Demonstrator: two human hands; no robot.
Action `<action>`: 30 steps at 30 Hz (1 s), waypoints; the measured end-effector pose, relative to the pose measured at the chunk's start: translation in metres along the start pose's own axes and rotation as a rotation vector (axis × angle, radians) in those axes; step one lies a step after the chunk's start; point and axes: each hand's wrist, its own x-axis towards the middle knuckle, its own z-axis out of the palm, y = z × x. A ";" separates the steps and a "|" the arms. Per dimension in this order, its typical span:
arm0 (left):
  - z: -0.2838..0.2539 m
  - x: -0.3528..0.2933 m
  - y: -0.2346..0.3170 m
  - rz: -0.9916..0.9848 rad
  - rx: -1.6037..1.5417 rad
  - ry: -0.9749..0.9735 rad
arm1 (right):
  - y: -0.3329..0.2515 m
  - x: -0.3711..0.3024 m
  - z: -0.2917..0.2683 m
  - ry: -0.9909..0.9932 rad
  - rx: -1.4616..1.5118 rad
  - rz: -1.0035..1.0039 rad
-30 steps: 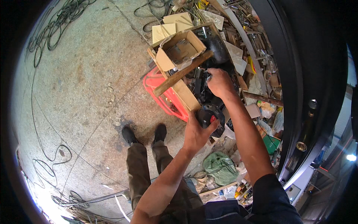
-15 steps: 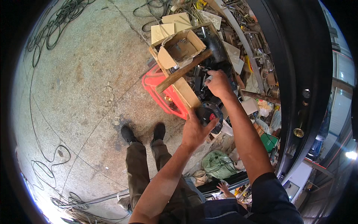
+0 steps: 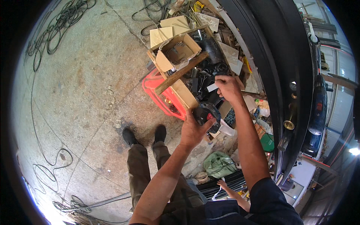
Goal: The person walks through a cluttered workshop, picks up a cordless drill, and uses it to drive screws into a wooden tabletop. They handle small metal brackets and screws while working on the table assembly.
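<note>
My left hand [image 3: 193, 131] is closed round a dark, rounded object [image 3: 202, 113] with a red spot, at the near end of a wooden tool box [image 3: 185, 96]; its exact kind is unclear. Over the box, my right hand [image 3: 229, 90] pinches a small flat white piece [image 3: 212, 87] between fingers and thumb. Below that hand lie jumbled black parts and thin metal rods [image 3: 202, 81]. A wooden bar [image 3: 182, 73] crosses the box as a handle. At its far end sits an open cardboard box [image 3: 162, 60] with torn flaps.
A red plastic stool [image 3: 154, 83] stands under the tool box. Long black beams [image 3: 270, 56] run along the right. Another person's hand [image 3: 224, 185] shows at the bottom with a white strip. Cables [image 3: 62, 22] lie coiled on the floor, and scraps and a green sack [image 3: 219, 165] lie nearby.
My right hand has come up from among the parts, slightly right and nearer, and now shows the white piece. My left hand keeps its hold. The other person's hand has shifted.
</note>
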 end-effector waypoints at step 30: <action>-0.064 -0.039 -0.060 -0.131 -0.139 0.013 | 0.010 0.013 -0.003 -0.381 0.415 -0.084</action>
